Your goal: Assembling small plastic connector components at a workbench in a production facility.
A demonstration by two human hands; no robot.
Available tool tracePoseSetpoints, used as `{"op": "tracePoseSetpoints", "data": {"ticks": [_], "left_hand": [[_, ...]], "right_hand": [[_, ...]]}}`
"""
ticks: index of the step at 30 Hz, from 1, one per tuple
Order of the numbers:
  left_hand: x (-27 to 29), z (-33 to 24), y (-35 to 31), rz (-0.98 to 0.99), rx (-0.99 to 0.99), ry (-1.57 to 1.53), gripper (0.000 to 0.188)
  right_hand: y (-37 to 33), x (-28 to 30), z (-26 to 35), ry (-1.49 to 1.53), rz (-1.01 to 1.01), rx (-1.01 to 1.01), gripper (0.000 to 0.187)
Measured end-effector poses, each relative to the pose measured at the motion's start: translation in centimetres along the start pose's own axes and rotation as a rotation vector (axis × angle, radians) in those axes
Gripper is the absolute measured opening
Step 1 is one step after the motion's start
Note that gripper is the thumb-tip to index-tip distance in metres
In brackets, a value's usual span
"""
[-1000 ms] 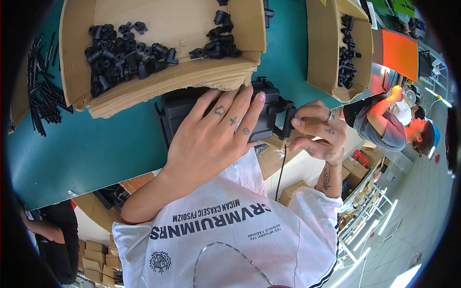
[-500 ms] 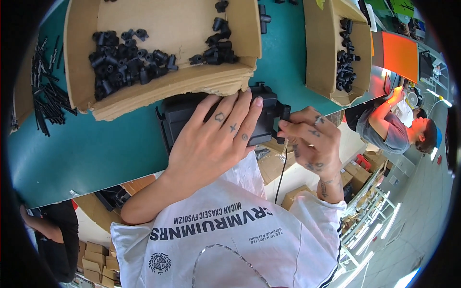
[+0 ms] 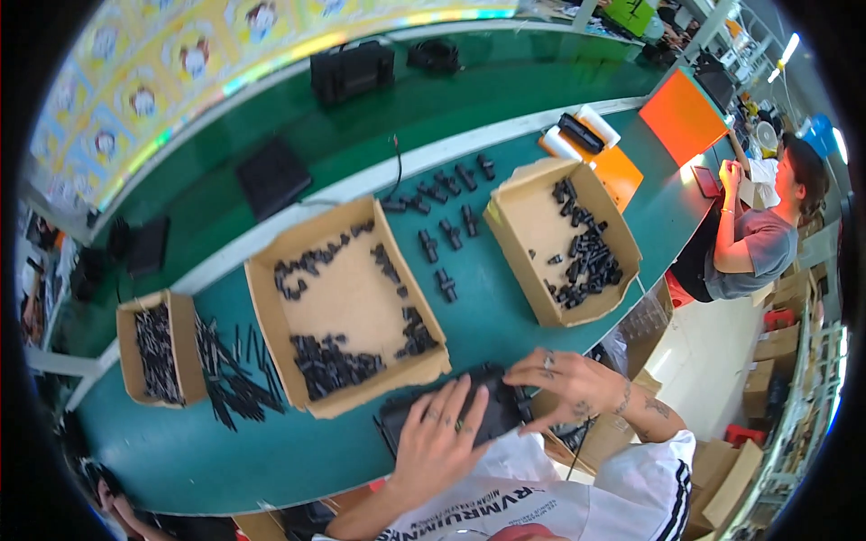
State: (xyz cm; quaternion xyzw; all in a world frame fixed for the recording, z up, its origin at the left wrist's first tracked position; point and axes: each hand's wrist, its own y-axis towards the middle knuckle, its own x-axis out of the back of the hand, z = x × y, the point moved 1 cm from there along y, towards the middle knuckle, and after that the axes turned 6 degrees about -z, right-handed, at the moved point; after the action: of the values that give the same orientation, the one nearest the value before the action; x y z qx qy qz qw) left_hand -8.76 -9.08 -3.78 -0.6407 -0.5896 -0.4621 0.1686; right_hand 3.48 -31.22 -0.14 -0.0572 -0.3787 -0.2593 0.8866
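Black case (image 3: 499,408) lies under and between the two hands, near the edge of the green worktop (image 3: 207,460) closest to the wearer. Left hand (image 3: 442,426): fingers spread, palm down, resting across the case lid; nothing pinched. Right hand (image 3: 573,389): at the case's right end, fingertips over its far corner, thumb lower and apart from them; cannot tell whether a small part is gripped there. Just beyond the left hand, a large cardboard tray (image 3: 350,311) holds black fittings, mostly clustered along its sides. Beyond the right hand, a second cardboard tray (image 3: 523,261), also with black fittings. Loose fittings (image 3: 446,285) lie on the worktop between both trays. Left of the left hand: a pile of thin black rods (image 3: 236,383), then a small carton (image 3: 189,352) of thin dark pieces. Far right of the right hand: a co-worker in grey (image 3: 762,248).
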Motion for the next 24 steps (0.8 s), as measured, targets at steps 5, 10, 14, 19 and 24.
{"op": "tracePoseSetpoints", "data": {"ticks": [5,10,14,19,24], "left_hand": [[3.4,-0.9,3.0,0.026,-0.076,0.046,0.072],[6.1,-0.7,6.9,0.051,-0.135,0.148,0.067],[7.4,0.4,7.1,-0.179,-0.263,0.226,0.047],[7.4,5.9,6.7,-0.258,-0.086,0.137,0.051],[6.4,10.2,6.5,0.109,0.115,0.299,0.053]], "right_hand": [[0.8,2.9,1.4,-0.032,-0.044,0.146,0.065],[2.1,4.2,0.8,0.002,-0.211,0.19,0.06],[3.3,5.9,-1.0,-0.02,-0.396,0.17,0.059],[4.8,9.5,-4.7,-0.172,-0.541,-0.054,0.067],[11.6,10.6,-7.8,0.247,-0.626,-0.262,0.061]]}}
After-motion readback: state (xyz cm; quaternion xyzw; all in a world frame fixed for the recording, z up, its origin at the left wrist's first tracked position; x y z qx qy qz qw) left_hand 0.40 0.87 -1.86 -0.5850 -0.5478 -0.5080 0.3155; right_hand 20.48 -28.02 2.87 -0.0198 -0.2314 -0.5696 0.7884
